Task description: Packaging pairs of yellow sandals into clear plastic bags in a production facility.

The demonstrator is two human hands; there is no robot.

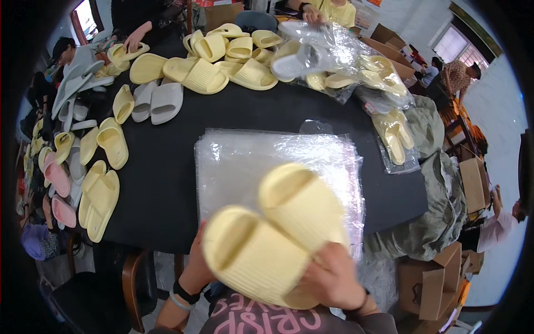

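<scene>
Two pale yellow slippers are held up side by side in front of me, slightly blurred: a left slipper [261, 259] and a right slipper [311, 206]. My right hand [334, 278] is closed around them near their lower right ends. Against the outer edge of the left slipper, my left hand [197, 261] grips it; most of its fingers are hidden behind the slipper. Beneath them, a stack of clear plastic bags [239, 161] lies flat on the black table [161, 200].
Loose yellow slippers [203, 75] line the far edge, with grey slippers [167, 103] beside them. Bagged slippers [395, 136] lie at right. A person's hand [136, 38] touches slippers at far left. Cardboard boxes [431, 284] and a chair [133, 284] flank me.
</scene>
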